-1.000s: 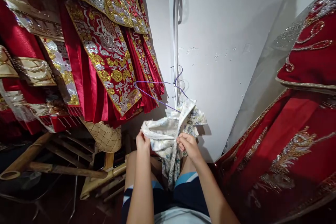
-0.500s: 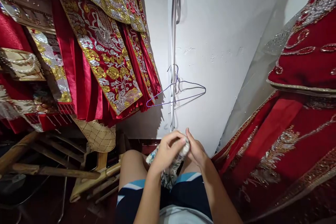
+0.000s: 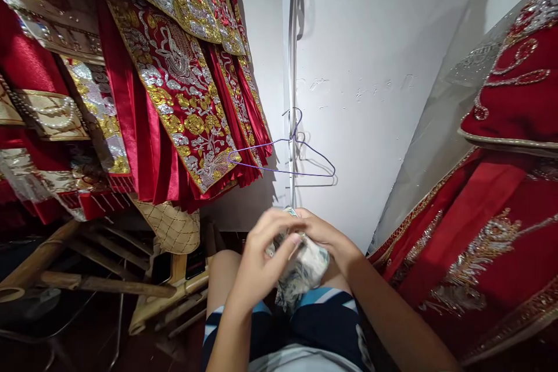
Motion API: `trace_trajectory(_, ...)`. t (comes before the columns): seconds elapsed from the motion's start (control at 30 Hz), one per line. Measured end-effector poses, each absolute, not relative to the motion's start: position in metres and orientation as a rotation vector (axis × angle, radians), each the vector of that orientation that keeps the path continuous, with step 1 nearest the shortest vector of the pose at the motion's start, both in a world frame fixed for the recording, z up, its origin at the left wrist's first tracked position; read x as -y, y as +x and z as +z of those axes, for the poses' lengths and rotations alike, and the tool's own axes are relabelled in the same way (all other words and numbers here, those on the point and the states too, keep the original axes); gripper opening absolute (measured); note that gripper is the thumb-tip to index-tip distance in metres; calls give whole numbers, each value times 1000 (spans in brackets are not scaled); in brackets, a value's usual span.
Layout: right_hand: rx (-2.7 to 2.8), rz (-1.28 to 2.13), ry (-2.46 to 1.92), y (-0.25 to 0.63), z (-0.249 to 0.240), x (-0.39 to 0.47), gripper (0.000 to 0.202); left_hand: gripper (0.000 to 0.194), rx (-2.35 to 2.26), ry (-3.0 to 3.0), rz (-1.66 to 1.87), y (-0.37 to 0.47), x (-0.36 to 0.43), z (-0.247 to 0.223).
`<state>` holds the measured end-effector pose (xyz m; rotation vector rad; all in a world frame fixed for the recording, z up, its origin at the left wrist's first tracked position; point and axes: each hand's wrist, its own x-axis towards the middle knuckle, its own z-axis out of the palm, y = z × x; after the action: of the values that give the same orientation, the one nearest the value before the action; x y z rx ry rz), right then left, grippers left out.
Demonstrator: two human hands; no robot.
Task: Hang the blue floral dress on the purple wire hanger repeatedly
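Left hand (image 3: 261, 258) and right hand (image 3: 326, 231): bare. Forearms (image 3: 233, 325): uncovered as far as visible. Shorts (image 3: 325, 325): dark navy, both legs trimmed near the hem with light-blue and white bands. Thighs (image 3: 224, 279): bare below hems. Shirt (image 3: 303, 360): plain, whitish; lower portion only in view.

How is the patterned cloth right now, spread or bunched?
Bunched: the cloth is crumpled into folds at the left hand and right hand, with its loose part hanging below them.

Floral cloth (image 3: 314, 261) has left the purple hanger (image 3: 291, 172) and bunched between the hands (image 3: 261, 261) (image 3: 325, 230).
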<state>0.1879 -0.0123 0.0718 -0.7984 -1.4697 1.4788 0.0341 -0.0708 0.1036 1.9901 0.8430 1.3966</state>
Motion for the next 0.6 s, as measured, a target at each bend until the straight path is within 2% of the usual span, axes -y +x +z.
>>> trace_trajectory(0.07,1549,1756,-799,191,87,5,10,32,-867,1953,1477,24,54,105)
trace_trajectory(0.1,1607,1862,-820,195,94,4,12,33,-846,1951,1391,20,46,104)
trace_trajectory(0.2,1880,1917,-836,213,115,5,5,49,-721,1945,802,9,25,92)
trace_trajectory(0.27,2087,1721,-835,226,126,4,9,60,-712,1954,459,1,19,79)
trace_trajectory(0.33,2189,1424,-896,237,132,-3,17,60,-802,2016,307,-10,19,69)
trace_trajectory(0.4,2152,1119,-988,246,134,-17,19,54,-939,2108,321,-25,22,64)
trace_trajectory(0.47,2018,886,-1081,253,131,-37,17,40,-1064,2186,442,-41,25,65)
trace_trajectory(0.53,1857,713,-1138,255,125,-60,17,25,-1148,2233,557,-52,27,69)
trace_trajectory(0.6,1718,594,-1137,253,115,-85,26,18,-1171,2239,598,-58,30,75)
